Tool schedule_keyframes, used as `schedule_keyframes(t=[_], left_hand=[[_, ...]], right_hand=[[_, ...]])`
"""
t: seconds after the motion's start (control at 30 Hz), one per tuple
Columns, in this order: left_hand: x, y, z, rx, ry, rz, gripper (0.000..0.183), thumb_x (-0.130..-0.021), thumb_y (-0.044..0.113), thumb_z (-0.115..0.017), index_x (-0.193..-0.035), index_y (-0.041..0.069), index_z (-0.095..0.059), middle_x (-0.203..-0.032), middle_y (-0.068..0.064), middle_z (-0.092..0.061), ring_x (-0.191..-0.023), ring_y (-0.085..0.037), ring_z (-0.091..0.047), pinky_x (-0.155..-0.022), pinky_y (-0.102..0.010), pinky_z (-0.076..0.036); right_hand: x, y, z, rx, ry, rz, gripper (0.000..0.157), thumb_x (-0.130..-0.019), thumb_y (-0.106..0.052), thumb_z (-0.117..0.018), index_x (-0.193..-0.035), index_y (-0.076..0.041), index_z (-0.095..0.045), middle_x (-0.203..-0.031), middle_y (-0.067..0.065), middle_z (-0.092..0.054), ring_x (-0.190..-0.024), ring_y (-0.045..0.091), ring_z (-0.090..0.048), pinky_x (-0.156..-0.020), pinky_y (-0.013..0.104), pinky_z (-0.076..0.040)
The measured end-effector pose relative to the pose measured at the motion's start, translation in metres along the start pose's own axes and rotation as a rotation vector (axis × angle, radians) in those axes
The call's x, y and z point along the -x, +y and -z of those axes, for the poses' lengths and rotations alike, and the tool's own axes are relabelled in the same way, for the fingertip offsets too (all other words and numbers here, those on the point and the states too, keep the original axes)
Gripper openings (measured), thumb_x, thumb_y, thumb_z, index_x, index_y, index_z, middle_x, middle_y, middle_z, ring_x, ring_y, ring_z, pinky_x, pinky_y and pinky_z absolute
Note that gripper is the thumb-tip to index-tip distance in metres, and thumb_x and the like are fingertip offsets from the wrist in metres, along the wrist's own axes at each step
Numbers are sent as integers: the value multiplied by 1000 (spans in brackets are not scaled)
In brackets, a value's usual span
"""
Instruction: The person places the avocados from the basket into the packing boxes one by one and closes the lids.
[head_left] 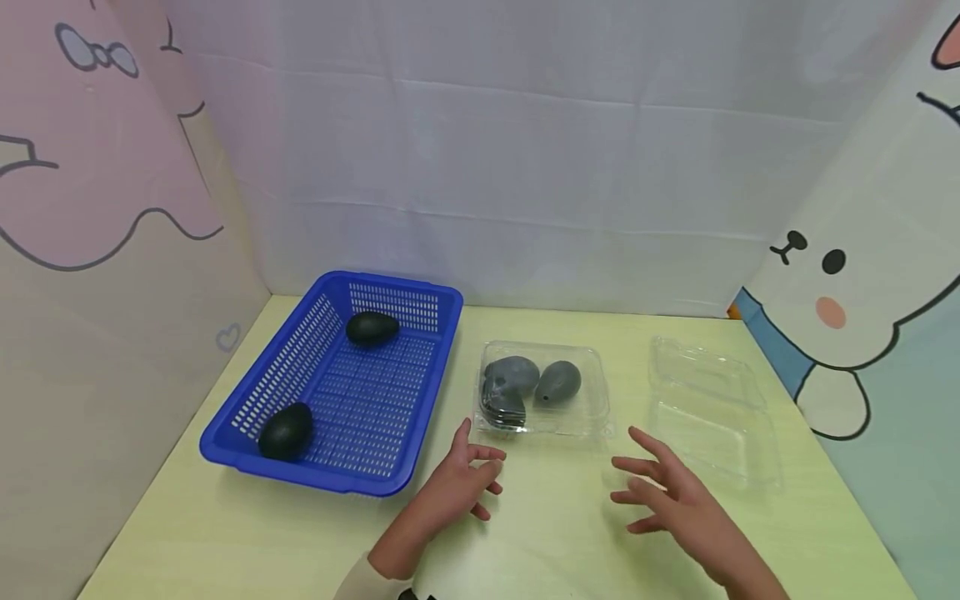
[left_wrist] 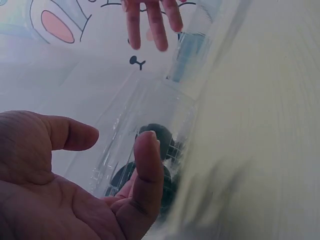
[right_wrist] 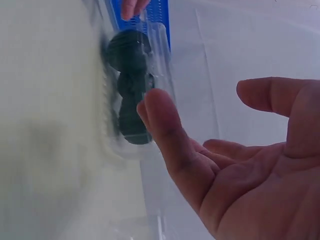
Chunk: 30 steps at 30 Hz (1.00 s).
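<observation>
left grip (head_left: 459,485), right grip (head_left: 675,498), filled clamshell (head_left: 566,418) beyond

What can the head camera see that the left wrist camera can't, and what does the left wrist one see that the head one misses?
Only the head view shows the blue basket with two dark green fruits inside.

Only the left wrist view shows the palm of the left hand; the head view sees its back.

Both show the clear box with dark fruits in it, the right hand and the bunny's nose.
</observation>
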<state>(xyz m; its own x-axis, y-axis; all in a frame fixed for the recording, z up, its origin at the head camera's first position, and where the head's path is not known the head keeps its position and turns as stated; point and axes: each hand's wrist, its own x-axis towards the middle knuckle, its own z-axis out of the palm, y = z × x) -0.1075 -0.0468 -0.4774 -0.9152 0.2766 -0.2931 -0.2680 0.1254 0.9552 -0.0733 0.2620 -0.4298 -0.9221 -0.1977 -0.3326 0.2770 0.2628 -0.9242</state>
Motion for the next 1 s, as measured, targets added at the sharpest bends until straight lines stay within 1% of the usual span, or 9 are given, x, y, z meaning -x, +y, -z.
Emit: schedule_keyframes(t=[0.13, 0.2, 0.3, 0.4, 0.47, 0.53, 0.63, 0.7, 1.0], left_hand=[[8, 3, 1, -95, -41, 25, 96, -102, 24, -63, -161, -4, 9, -126, -10, -64, -81, -25, -69, -54, -39, -57], [13, 5, 2, -152, -72, 32, 96, -102, 28, -63, -161, -5, 6, -123, -7, -65, -79, -26, -68, -55, -39, -56], [19, 9, 3, -237, -125, 17, 88, -100, 31, -63, -162, -3, -10, -113, -3, -65, -73, -26, -66, -57, -39, -54], [25, 13, 5, -301, -180, -30, 71, -100, 31, -61, -157, 1, -33, -105, -1, -66, -67, -28, -65, -58, -37, -52], [28, 16, 6, -331, -205, -63, 57, -101, 31, -61, -150, 5, -47, -102, 1, -67, -66, -27, -65, -58, -36, -52], [32, 19, 7, -348, -222, -86, 46, -101, 31, -61, -143, 11, -56, -102, 4, -67, -70, -25, -65, -58, -34, -52], [38, 27, 8, -366, -229, -114, 36, -101, 32, -61, -135, 18, -64, -102, 7, -67, -72, -21, -66, -59, -31, -53], [43, 32, 10, -370, -231, -132, 33, -102, 33, -61, -132, 21, -65, -104, 8, -67, -73, -17, -66, -60, -31, -53], [63, 63, 25, -449, -209, -214, 32, -105, 45, -56, -133, 31, -65, -111, 16, -67, -94, -7, -62, -76, -31, -52]], right_hand=[[8, -9, 20, 110, 83, 110, 54, -109, -29, -54, -158, -14, -36, -146, 21, -53, -114, 26, -68, -82, 39, -60], [11, -9, 33, 183, 151, 202, 48, -111, -26, -51, -155, -9, -42, -140, 10, -59, -113, 16, -68, -83, 33, -59], [12, -5, 55, 280, 272, 289, 42, -111, -19, -49, -151, -6, -46, -131, -15, -61, -112, -3, -62, -84, 20, -55], [11, 2, 77, 385, 398, 280, 44, -110, -22, -52, -151, -6, -46, -129, -26, -55, -115, -12, -51, -83, 8, -46], [9, 6, 90, 435, 452, 231, 50, -110, -27, -51, -154, -4, -42, -141, -11, -55, -130, 4, -50, -83, 4, -39], [6, 9, 102, 458, 478, 171, 59, -111, -32, -49, -159, -2, -33, -155, 11, -45, -144, 28, -40, -101, 16, -42], [0, 13, 118, 442, 491, 75, 68, -111, -35, -43, -162, 2, -17, -160, 38, -22, -144, 62, -19, -114, 55, -36], [-3, 17, 127, 422, 496, 19, 71, -111, -35, -41, -163, 2, -9, -159, 42, -15, -143, 65, -15, -103, 78, -28], [-14, 36, 155, 381, 408, -130, 80, -111, -33, -38, -158, 6, 14, -153, 49, -13, -139, 66, -20, -102, 71, -36]])
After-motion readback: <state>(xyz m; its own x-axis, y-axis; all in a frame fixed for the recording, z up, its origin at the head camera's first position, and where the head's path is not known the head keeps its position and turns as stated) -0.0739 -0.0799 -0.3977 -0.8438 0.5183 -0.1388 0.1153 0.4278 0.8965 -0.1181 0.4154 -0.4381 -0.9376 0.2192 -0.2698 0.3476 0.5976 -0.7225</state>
